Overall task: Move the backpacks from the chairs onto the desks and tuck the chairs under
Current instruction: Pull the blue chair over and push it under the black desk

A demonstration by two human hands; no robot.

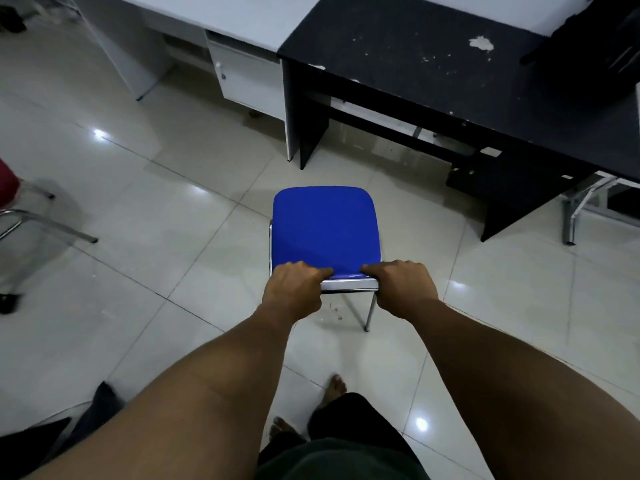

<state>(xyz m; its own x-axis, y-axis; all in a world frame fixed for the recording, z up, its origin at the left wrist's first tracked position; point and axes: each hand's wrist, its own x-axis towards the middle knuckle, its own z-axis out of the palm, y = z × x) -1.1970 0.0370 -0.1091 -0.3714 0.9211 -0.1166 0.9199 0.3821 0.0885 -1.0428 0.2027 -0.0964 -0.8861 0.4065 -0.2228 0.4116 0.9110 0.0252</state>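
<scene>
A blue-seated chair (325, 226) with chrome legs stands on the tiled floor in front of the black desk (433, 64), a short gap away from it. Its seat is bare. My left hand (294, 292) grips the near edge of the chair at the left corner, fingers curled over the chrome bar. My right hand (403, 287) grips the same edge at the right corner. A black backpack (602, 46) lies on the desk's far right part, cut off by the frame.
A white desk (214, 15) with a drawer unit (246, 77) adjoins the black desk on the left. A red chair (14, 202) with chrome legs stands at the left edge. Metal legs of another piece of furniture (575, 209) show at the right. My bare feet are below.
</scene>
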